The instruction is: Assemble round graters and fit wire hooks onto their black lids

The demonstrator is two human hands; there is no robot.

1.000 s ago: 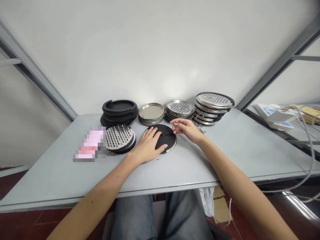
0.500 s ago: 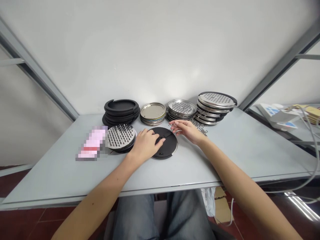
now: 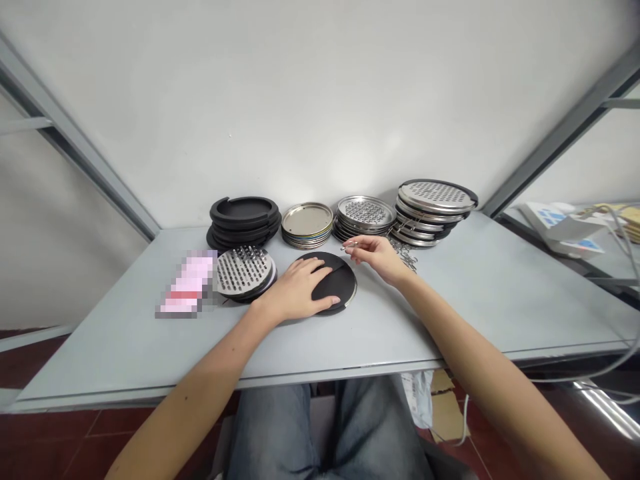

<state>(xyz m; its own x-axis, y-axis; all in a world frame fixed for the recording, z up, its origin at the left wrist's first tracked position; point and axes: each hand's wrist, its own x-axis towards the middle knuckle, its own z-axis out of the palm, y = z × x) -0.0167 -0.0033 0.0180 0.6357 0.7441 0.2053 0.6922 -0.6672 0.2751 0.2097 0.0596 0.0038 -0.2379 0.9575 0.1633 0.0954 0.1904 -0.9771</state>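
Observation:
My left hand [image 3: 303,290] lies flat with its fingers spread on a round black disc [image 3: 345,283], covering its left part. A silvery edge shows along the disc's lower right rim. My right hand [image 3: 375,257] is closed in a pinch on a small bent wire piece [image 3: 349,247], just above the disc's upper right edge. Behind that hand a loose pile of bent wire pieces [image 3: 407,257] lies on the table. Left of my left hand, a perforated metal grater plate [image 3: 243,272] tops a short stack of dark discs.
Along the wall stand a stack of black rings [image 3: 244,217], a stack of shallow metal plates [image 3: 306,221], a stack of grater plates [image 3: 364,213] and a taller stack of black-rimmed graters [image 3: 435,197]. A blurred pink object [image 3: 187,283] lies on the table's left.
My left hand has flattened and spread over the disc, covering the small dark features near its middle. My right hand has shifted slightly, still pinching the wire piece.

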